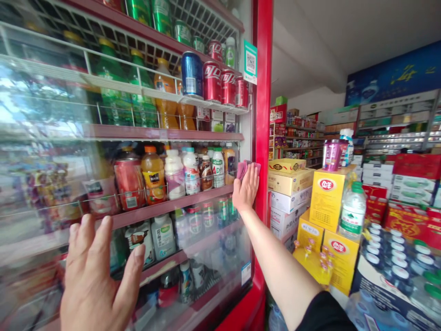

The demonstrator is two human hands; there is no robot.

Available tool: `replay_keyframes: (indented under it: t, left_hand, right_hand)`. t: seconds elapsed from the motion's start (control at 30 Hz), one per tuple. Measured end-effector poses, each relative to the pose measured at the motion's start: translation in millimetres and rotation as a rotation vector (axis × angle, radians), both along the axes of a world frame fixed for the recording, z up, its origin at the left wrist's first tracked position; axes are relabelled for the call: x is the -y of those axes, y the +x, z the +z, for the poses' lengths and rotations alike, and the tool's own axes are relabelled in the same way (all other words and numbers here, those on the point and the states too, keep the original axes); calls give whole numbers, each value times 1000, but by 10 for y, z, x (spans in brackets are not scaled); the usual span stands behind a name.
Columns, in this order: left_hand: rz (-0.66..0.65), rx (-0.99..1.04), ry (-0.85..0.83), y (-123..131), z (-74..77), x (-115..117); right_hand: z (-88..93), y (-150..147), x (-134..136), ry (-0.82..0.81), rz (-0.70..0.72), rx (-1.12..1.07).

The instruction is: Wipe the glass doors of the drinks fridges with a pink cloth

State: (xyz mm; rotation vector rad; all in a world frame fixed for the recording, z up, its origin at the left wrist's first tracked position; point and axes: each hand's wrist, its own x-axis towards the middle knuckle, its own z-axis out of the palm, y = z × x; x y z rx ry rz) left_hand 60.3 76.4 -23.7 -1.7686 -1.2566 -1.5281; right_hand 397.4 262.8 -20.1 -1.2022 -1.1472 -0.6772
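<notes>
My right hand (246, 186) reaches out at the end of a stretched arm and holds a pink cloth (243, 169) flat to the glass door (220, 250), close to the red frame (262, 138). The cloth shows above the fingertips and is partly hidden under them. On the left, my left hand (98, 271) is raised in front of the door with its fingers spread and nothing in it. Whether it touches the glass I cannot tell. Behind the glass stand shelves with an orange juice bottle (153, 174), red cola cans (212, 82) and a blue can (192, 74).
A green QR-code sticker (250, 62) is on the door's upper right. To the right are stacked yellow boxes (327, 197), a water bottle (352, 211) with a green cap, and packs of bottled drinks (396, 262). Loaded store shelves (299, 138) stand farther back.
</notes>
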Motion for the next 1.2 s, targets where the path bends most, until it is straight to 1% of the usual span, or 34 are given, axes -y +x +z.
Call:
replay_keyframes:
  t: [0.07,0.13,0.2,0.27,0.33,0.37,0.43,0.5,0.57,0.6,0.67,0.73,0.8,0.83,0.9,0.97,1.0,1.07,1.2]
  left_hand:
    - [4,2,-3,-31,-36,53]
    - [3,6,-18,-56,-90,99]
    - [0,6,-37,-64,-160,129]
    - [-3,-3,-68,-49,-242,140]
    - [-13,-14,-100,-18,-328,140]
    - [-22,-17,-111,2,-370,140]
    - [-42,-25,-122,37,-448,147]
    - [-53,-41,-139,55,-514,166]
    - [-53,-55,-176,46,-571,199]
    - [-50,-56,-194,31,-600,220]
    - [-45,-52,-216,-23,-660,264]
    - [-37,-37,-221,-99,-728,309]
    - [-27,-21,-222,-182,-799,351]
    - [-23,-13,-224,-220,-833,369]
    - [-17,0,-229,-281,-891,401]
    - [-17,8,-232,-320,-930,425]
    - [-20,9,-232,-331,-942,436]
    - [-29,6,-231,-345,-952,454]
    - [-35,-2,-233,-349,-948,490]
  right_hand:
    - [-68,-231,26,15,-20,-162]
    - [-146,-537,123,18,-9,-174]
    - [-246,-858,269,4,47,-31]
    - [-358,-1132,414,-2,136,214]
    - [-459,-1304,513,28,216,456]
    - [-495,-1341,539,48,243,551]
    - [-527,-1309,544,56,276,679]
    - [-505,-1154,505,5,299,757]
    - [-453,-914,437,-61,305,802]
    - [-426,-778,396,-74,277,779]
    - [-382,-510,309,-57,170,646]
    - [-355,-296,223,-44,63,446]
    - [-336,-189,154,-55,-13,203]
    - [-325,-188,132,-72,-37,79]
    - [-302,-287,124,-110,-65,-133]
    - [-288,-499,172,-131,-72,-234]
    - [-289,-631,217,-130,-69,-228]
    - [-316,-912,339,-122,-48,-124]
    - [-454,-1385,609,-141,66,241]
